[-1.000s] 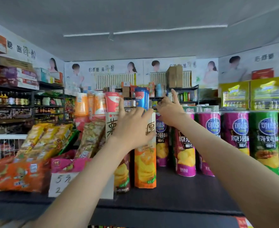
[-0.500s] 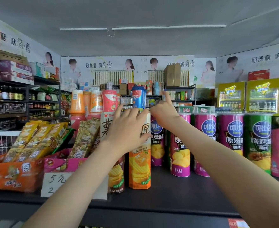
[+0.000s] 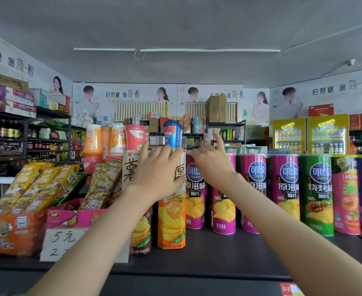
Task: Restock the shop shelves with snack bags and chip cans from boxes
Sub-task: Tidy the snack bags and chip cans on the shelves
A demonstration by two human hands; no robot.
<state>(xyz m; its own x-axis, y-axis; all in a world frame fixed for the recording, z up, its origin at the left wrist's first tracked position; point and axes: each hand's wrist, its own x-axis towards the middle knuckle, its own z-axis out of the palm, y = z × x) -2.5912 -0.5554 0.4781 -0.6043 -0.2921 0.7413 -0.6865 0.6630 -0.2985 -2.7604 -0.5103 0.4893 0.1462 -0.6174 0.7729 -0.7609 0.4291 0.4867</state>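
A tall orange-and-white chip box (image 3: 171, 223) stands on the dark shelf top (image 3: 207, 257). My left hand (image 3: 157, 174) grips its upper part, fingers over the top edge and thumb on the right side. Behind it and to the left stands a brown chip can (image 3: 141, 231), mostly hidden by my forearm. My right hand (image 3: 213, 167) holds the top of a magenta chip can (image 3: 222, 214) just to the right, with the index finger sticking up. More magenta cans (image 3: 286, 189) and a green can (image 3: 317, 195) stand in a row further right.
An orange display box (image 3: 11, 233) and a pink display box (image 3: 73, 218) of snack bags sit at the left, with a handwritten price sign (image 3: 58, 242) in front. Drink cups (image 3: 134, 135) stand behind the cans. Bare dark shelf lies in front of the can row.
Both hands stay on the same box and can. Only the view has shifted a little, so the shelf sits further left in the frame.
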